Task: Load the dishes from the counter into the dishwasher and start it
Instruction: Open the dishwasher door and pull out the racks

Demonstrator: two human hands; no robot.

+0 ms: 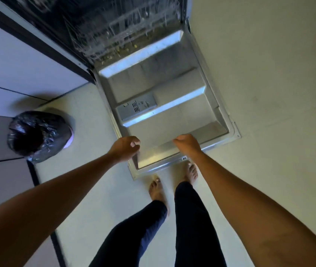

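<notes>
The dishwasher door lies folded down in front of me, its grey inner face up and the detergent compartment showing. My left hand curls its fingers at the door's near left corner. At the near edge, a little right of the middle, my right hand has its fingers curled over the door. Behind the door the lower rack sits inside the dark tub; I cannot tell what it holds. No dishes or counter are in view.
A bin lined with a black bag stands on the pale floor to the left, beside light cabinet fronts. My bare feet stand just short of the door's near edge. Open floor lies to the right.
</notes>
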